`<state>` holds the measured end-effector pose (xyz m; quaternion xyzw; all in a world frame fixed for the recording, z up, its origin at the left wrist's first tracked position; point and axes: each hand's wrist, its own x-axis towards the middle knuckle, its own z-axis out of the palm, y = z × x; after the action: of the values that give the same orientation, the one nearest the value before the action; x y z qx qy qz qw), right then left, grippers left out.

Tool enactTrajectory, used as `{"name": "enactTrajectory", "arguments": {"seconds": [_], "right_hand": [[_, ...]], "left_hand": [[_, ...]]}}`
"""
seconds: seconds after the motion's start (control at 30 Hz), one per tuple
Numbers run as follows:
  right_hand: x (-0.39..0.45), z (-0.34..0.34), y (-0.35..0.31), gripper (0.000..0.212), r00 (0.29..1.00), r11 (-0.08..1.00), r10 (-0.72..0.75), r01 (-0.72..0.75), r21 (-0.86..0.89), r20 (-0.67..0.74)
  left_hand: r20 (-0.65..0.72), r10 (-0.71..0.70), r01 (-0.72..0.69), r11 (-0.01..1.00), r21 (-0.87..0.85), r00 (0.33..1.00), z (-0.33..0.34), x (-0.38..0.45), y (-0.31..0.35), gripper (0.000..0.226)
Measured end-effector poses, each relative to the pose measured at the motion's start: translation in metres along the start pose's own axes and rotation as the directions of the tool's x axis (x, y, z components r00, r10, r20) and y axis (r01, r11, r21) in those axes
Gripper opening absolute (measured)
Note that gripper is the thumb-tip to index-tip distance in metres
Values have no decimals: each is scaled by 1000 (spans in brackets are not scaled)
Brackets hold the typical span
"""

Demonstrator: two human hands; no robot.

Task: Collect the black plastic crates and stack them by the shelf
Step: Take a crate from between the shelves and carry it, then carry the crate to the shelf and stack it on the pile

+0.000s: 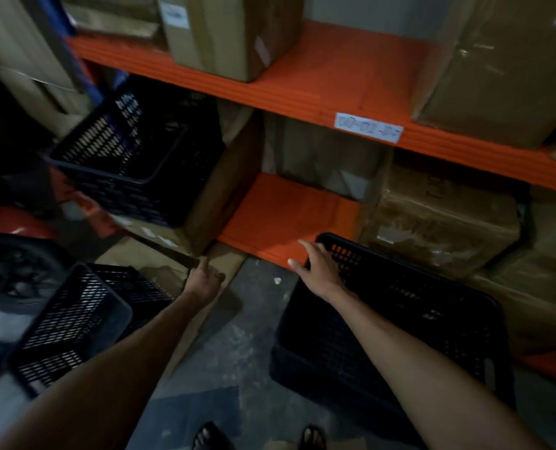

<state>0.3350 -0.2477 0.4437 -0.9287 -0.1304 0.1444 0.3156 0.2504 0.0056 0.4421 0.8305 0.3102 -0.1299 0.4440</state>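
Black plastic mesh shows in three places: one crate (pixel 390 323) on the floor at lower right of the frame, hard against the orange shelf (pixel 302 92); a second crate (pixel 72 323) on the floor at lower left, tilted; and a third crate (pixel 140 151) at centre left, perched on a cardboard box (pixel 205 203) beside the shelf. The right hand (pixel 315 267) lies open with fingers spread on the far left corner of the lower-right crate's rim, resting there and not closed round it, a placing that reads as steadying or nudging the crate toward the lowest shelf board. The left hand (pixel 205 279) is stretched forward over flattened cardboard (pixel 172 258) on the floor, fingers loosely extended and holding nothing; it seems to be reaching for the cardboard edge, though the blur leaves that unsure. The crates sit apart, none nested in another, so I judge the stacking not yet done (the one by the shelf looks like a natural base). Much is hard to read: the far left is dark and smeared, with a red shape and a dark round thing I cannot name; the white label (pixel 369 127) on the shelf beam is illegible; the sandalled feet are cut off by the bottom edge.
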Motion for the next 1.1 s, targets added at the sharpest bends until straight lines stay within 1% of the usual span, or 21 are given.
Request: {"name": "enactTrajectory", "arguments": {"seconds": [0.1,0.2,0.3,0.4,0.53,0.6,0.67,0.7,0.8,0.83,0.93,1.03,1.07,1.1], "right_hand": [[31,22,-59,58,998,996,-46,43,75,39],[63,41,-112,56,995,987,-76,67,143,62],[92,58,-153,54,996,962,-61,42,271,65],[123,71,-188,53,997,941,-50,29,336,54],[179,75,-222,55,995,910,-21,-20,413,94],[215,75,-233,56,992,902,-3,-51,428,125],[263,75,-248,57,987,894,-3,-69,443,159],[283,74,-252,57,985,884,10,-90,459,174],[350,70,-270,63,973,849,41,-153,505,226],[370,69,-275,65,965,836,60,-187,515,254],[426,70,-292,73,949,814,121,-263,518,293],[467,72,-305,84,940,797,175,-310,518,294],[478,73,-307,88,938,792,190,-321,519,291],[484,74,-307,90,935,785,208,-334,521,286]], "left_hand": [[-41,-21,15,990,-140,999,-56,8,-9,64],[-49,-49,33,960,-279,998,-106,29,-24,62],[-47,-89,65,923,-379,995,-147,49,-34,60],[-44,-112,77,875,-478,993,-180,67,-40,59],[-47,-131,87,848,-523,990,-214,110,-38,67],[-61,-126,72,835,-545,990,-227,132,-31,67],[-73,-143,71,795,-603,987,-244,165,-19,64],[-76,-165,83,780,-620,983,-252,179,-15,68],[-69,-264,160,751,-641,962,-275,228,-3,106],[-70,-286,175,742,-647,956,-280,242,-1,110],[-83,-378,214,675,-706,922,-290,269,11,108],[-43,-480,296,607,-738,876,-294,290,13,106],[-12,-502,337,597,-728,865,-294,292,10,102],[21,-506,373,605,-703,862,-293,293,6,92]]}}
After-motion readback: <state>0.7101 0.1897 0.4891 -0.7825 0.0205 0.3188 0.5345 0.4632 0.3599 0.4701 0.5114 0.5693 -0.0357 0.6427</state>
